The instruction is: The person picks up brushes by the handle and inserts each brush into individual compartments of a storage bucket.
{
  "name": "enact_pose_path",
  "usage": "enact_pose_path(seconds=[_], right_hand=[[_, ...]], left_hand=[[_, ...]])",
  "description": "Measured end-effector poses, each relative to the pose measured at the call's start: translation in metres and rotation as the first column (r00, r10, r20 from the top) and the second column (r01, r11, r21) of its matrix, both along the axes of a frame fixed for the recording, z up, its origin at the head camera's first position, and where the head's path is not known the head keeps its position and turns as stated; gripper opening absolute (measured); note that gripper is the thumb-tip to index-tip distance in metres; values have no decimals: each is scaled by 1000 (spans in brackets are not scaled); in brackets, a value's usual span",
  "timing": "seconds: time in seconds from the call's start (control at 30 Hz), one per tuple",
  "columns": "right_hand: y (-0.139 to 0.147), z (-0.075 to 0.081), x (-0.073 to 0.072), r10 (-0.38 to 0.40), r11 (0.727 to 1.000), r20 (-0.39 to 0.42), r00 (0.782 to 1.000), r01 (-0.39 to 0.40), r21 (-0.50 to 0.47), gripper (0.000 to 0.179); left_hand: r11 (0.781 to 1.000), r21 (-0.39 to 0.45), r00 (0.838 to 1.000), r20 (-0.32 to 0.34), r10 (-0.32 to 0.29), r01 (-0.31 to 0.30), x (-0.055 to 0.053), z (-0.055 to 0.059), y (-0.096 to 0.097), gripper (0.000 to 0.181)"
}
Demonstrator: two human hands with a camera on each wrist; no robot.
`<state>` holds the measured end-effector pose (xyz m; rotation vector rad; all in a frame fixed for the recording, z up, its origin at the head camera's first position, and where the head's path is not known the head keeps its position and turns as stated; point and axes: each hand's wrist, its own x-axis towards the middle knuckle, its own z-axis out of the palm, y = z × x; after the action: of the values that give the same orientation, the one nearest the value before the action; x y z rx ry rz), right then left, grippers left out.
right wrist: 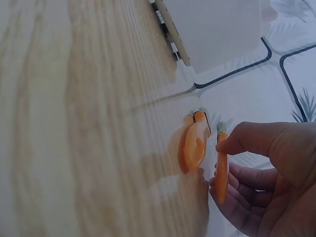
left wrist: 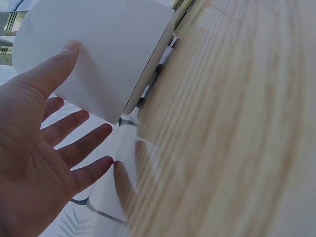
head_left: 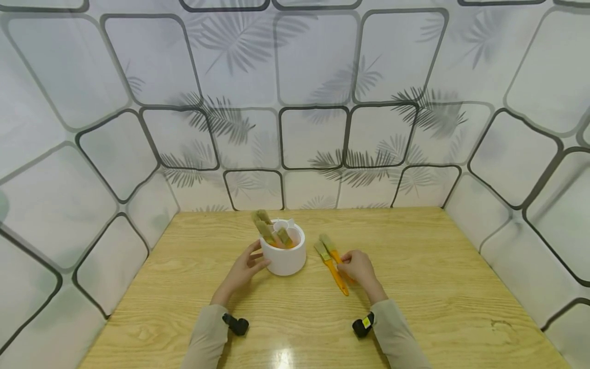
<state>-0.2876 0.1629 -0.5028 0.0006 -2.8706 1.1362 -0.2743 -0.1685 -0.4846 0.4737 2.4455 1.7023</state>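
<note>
A round white pot (head_left: pixel 287 262) stands on the table, with several paintbrushes (head_left: pixel 265 230) leaning in it, bristles up. Beside its left wall is my left hand (head_left: pixel 247 267), fingers spread; in the left wrist view the thumb (left wrist: pixel 64 61) lies against the pot's side. To the pot's right, my right hand (head_left: pixel 361 269) pinches the orange handle of one paintbrush (right wrist: pixel 222 173) between thumb and fingers. Close along its left side lies another orange-handled paintbrush (head_left: pixel 338 278), flat on the table with its bristles pointing away from me.
The light wooden table (head_left: pixel 415 307) extends around the pot and brushes. A patterned white curtain (head_left: pixel 313 138) stands behind the table and along both sides. White divider pieces (head_left: pixel 283 224) show inside the pot's rim.
</note>
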Motion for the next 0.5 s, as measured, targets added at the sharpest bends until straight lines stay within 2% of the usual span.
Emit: enact_pose_path(seconds=[0.5], right_hand=[[0, -2, -3, -4, 999, -32, 999, 2, -53, 18]], left_hand=[[1000, 0, 1000, 2, 4, -4, 0, -1, 0, 72]])
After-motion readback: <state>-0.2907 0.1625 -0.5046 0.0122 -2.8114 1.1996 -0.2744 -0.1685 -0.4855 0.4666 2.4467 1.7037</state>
